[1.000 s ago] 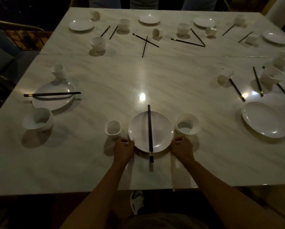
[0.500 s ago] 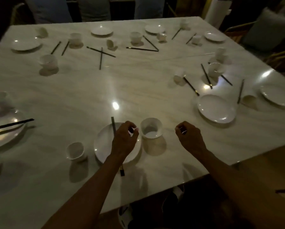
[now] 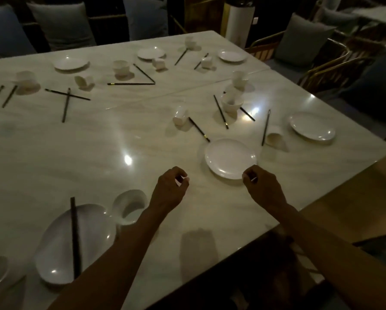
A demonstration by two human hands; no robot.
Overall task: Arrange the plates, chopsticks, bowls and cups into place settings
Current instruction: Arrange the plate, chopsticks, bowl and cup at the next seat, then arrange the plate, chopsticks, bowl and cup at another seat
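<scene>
White plate (image 3: 230, 158) at one o'clock is our next setting: left hand (image 3: 169, 189) and right hand (image 3: 262, 186) hover loosely curled, empty, needing scattered chopsticks (image 3: 220, 111) gathered.

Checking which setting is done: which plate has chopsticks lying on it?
The near-left plate, with chopsticks laid across it. The other plates in view are bare.

Two bare arms reach up from the bottom of the frame.
The left hand (image 3: 170, 190) and the right hand (image 3: 261, 186) sit near the middle, side by side, fingers curled loosely, holding nothing.
</scene>
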